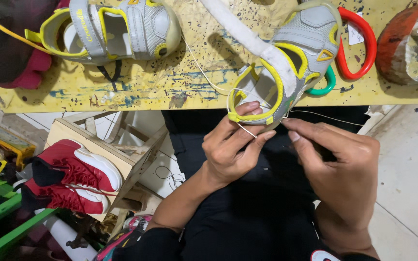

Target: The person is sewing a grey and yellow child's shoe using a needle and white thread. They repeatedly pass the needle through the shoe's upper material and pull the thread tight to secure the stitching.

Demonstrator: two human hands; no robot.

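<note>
A grey and yellow child's sandal (291,63) hangs over the front edge of the yellow workbench (180,92), heel toward me. My left hand (233,145) grips its yellow heel rim with thumb and fingers. My right hand (339,164) pinches something thin at the sandal's heel; a white thread (325,117) runs from there to the right. A needle cannot be made out. A second matching sandal (117,29) lies on the bench at upper left.
Red- and green-handled scissors (359,48) lie beside the sandal, a tape roll (407,43) at far right. A pair of red and white sneakers (73,179) sits on a wooden stool (122,154) at lower left. My dark-clad lap is below.
</note>
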